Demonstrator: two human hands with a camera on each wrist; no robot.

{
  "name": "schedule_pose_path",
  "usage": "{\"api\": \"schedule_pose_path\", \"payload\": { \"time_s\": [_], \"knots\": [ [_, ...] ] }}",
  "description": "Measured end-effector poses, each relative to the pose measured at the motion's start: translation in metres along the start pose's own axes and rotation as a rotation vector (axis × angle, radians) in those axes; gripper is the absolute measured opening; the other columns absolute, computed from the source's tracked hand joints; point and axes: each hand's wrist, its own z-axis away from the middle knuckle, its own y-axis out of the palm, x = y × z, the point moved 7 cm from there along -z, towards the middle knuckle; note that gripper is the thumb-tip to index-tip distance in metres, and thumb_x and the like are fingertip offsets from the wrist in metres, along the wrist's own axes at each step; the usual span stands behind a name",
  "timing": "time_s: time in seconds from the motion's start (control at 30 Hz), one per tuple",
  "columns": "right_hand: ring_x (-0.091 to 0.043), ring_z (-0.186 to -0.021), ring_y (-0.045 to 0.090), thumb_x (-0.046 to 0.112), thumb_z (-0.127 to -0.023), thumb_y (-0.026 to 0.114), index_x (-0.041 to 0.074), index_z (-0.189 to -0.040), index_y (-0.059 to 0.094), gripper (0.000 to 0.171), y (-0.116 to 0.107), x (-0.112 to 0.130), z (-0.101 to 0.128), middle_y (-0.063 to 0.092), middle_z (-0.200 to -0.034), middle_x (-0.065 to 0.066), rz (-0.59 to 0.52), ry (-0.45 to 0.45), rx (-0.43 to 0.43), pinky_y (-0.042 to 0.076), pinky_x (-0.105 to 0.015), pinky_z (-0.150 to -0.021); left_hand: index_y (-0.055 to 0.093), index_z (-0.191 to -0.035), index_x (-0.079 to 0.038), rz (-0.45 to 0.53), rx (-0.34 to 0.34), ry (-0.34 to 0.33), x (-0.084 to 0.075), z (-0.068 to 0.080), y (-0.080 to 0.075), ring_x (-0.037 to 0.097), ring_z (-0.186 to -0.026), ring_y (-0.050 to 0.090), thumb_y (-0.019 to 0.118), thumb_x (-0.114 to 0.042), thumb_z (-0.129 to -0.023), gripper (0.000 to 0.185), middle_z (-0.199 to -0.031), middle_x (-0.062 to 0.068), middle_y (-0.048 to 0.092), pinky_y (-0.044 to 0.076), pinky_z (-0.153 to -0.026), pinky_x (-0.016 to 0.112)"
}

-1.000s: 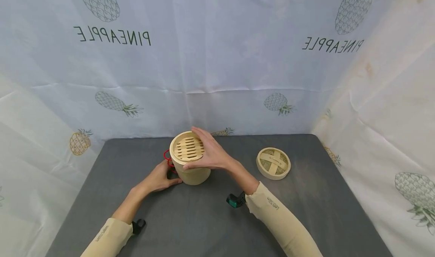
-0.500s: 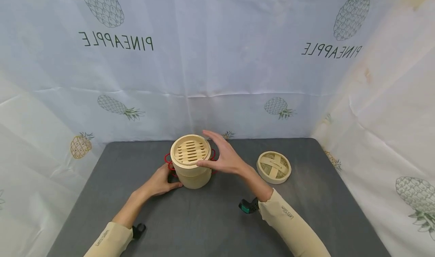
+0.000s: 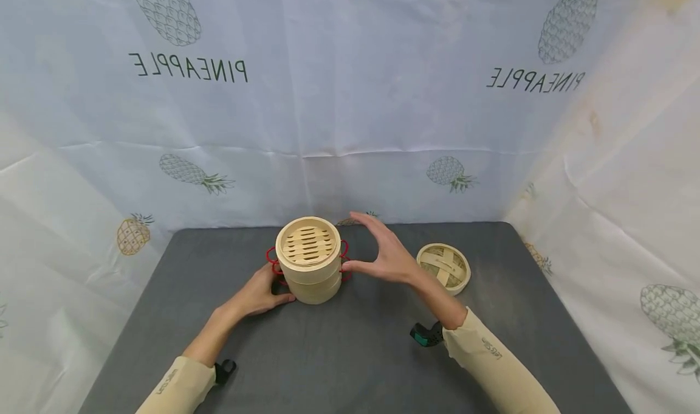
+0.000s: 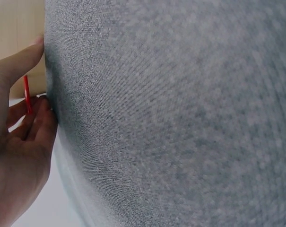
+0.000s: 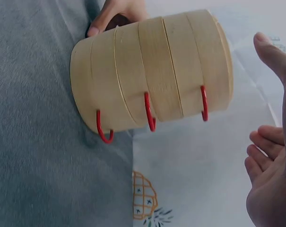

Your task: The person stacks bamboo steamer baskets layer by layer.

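Observation:
A stack of three round bamboo steamer baskets point(image 3: 310, 285) stands upright toward the back of the table, its slatted top tier facing up. Red loop handles point(image 5: 149, 111) stick out from its sides. My left hand point(image 3: 258, 293) holds the bottom basket at its left side, thumb in front and fingers behind by a red handle. To the right of the stack, my right hand point(image 3: 389, 257) hovers apart from it, thumb and fingers spread, holding nothing. A bamboo steamer lid point(image 3: 445, 265) with a woven cross lies farther right, partly covered by my right forearm.
The dark grey tabletop point(image 3: 328, 365) spreads in front of the stack. Just behind its back edge hangs a white pineapple-print curtain point(image 3: 372, 116), which also runs along both sides.
My right hand has let go of the top basket and moved right, away from the stack. The left hand has stayed at the bottom basket.

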Motion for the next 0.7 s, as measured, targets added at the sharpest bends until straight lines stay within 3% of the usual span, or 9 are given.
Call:
{"api": "schedule_pose_path", "payload": {
  "time_s": [0.07,0.1,0.37,0.7],
  "knots": [
    [-0.034,-0.165,0.035,0.085,-0.085,0.07,0.03,-0.17,0.035,0.107,-0.005,-0.002,0.004,0.039,-0.175,-0.002,0.002,0.004,-0.004,0.036,-0.07,-0.126,0.059,-0.149,-0.015,0.003,0.008,-0.007,0.0,-0.001,0.001,0.022,-0.116,0.071,0.093,-0.042,-0.087,0.076,-0.133,0.006,0.07,0.061,-0.096,0.041],
    [-0.035,-0.164,0.035,0.083,-0.086,0.072,0.029,-0.17,0.035,0.106,-0.008,-0.003,0.006,0.039,-0.175,-0.002,0.002,0.004,-0.004,0.036,-0.07,-0.126,0.06,-0.148,-0.018,-0.003,0.008,-0.029,0.01,-0.001,0.006,0.021,-0.113,0.072,0.094,-0.044,-0.085,0.076,-0.131,0.003,0.07,0.062,-0.093,0.041],
    [-0.035,-0.164,0.036,0.069,-0.087,0.082,0.02,-0.169,0.037,0.105,-0.023,-0.012,0.02,0.039,-0.175,-0.004,0.012,0.009,0.0,0.035,-0.07,-0.127,0.061,-0.147,-0.017,-0.036,0.031,-0.072,0.012,-0.004,0.005,0.023,-0.116,0.071,0.095,-0.045,-0.083,0.077,-0.134,0.005,0.07,0.061,-0.096,0.046],
    [-0.035,-0.161,0.041,0.034,-0.087,0.093,0.025,-0.167,0.041,0.096,-0.033,-0.027,0.035,0.043,-0.173,-0.005,0.016,0.047,-0.023,0.037,-0.071,-0.125,0.063,-0.144,-0.018,-0.029,-0.009,-0.018,0.006,-0.003,0.001,0.023,-0.11,0.071,0.094,-0.044,-0.085,0.071,-0.128,0.006,0.071,0.061,-0.09,0.045]
  ]
}}
